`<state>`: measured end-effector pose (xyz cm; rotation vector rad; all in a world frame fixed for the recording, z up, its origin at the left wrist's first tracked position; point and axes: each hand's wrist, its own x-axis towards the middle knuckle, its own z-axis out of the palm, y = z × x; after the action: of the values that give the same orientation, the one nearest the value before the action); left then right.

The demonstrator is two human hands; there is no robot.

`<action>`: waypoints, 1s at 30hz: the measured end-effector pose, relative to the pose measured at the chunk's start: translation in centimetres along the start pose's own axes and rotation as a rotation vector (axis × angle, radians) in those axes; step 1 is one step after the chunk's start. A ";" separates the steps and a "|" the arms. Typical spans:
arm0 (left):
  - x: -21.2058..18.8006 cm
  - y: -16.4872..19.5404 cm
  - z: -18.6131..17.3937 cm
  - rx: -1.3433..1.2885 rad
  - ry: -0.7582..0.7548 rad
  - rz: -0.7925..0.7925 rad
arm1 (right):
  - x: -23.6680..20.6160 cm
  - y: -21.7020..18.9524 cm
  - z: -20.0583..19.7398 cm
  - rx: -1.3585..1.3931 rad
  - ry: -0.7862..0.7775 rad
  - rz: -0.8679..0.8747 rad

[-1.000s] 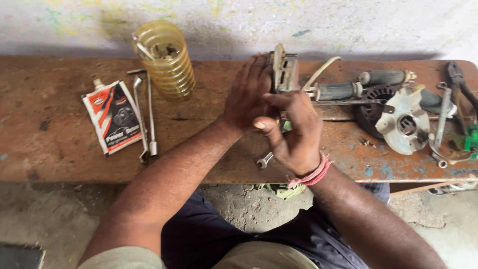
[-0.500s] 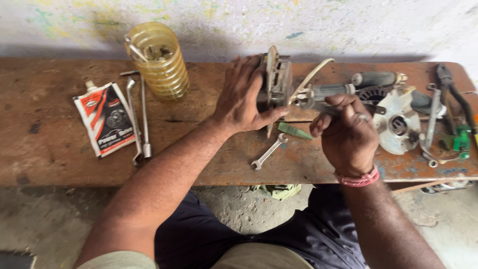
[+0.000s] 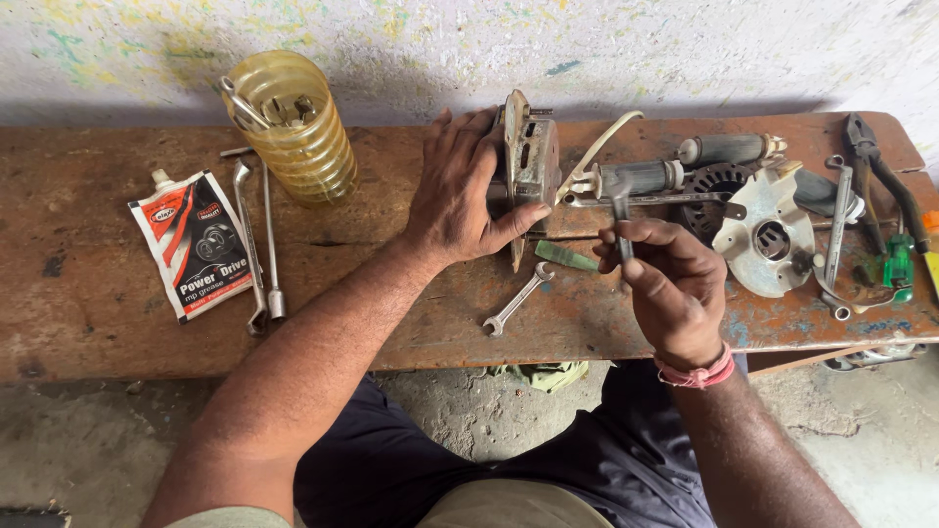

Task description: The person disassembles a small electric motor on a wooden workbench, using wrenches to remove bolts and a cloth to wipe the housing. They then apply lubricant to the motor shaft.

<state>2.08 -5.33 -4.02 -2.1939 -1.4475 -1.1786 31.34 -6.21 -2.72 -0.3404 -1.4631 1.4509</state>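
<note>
The left hand (image 3: 465, 191) grips the upright metal housing (image 3: 528, 166) at the far middle of the wooden bench (image 3: 88, 313), fingers wrapped round its left face. The right hand (image 3: 670, 284) pinches a slim T-handled tool (image 3: 623, 210) just right of it. Best to keep the housing braced firmly while the tool is lined up square

The workbench (image 3: 117, 332) is rusty brown wood with blue paint flecks. The ribbed plastic jar (image 3: 293, 127) is translucent yellow. The grease sachet (image 3: 191, 244) is white, red and black. A pink band (image 3: 696, 374) circles the right wrist. The pliers (image 3: 895, 264) have green grips. The wall (image 3: 391, 49) is whitish, speckled green and yellow.
</note>
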 end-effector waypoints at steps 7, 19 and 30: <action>-0.1 0.0 -0.1 0.000 0.005 -0.001 | 0.0 -0.8 1.5 -0.260 0.079 0.000; -0.2 -0.2 -0.2 0.015 0.000 0.009 | -0.4 -0.4 1.3 -0.292 0.115 0.028; -0.2 -0.2 0.1 0.017 -0.007 -0.014 | 1.3 -2.9 6.0 -0.862 0.069 -0.101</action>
<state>1.93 -5.33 -4.31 -2.1815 -1.4731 -1.1604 27.37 -9.36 1.76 -0.8121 -1.9568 0.6493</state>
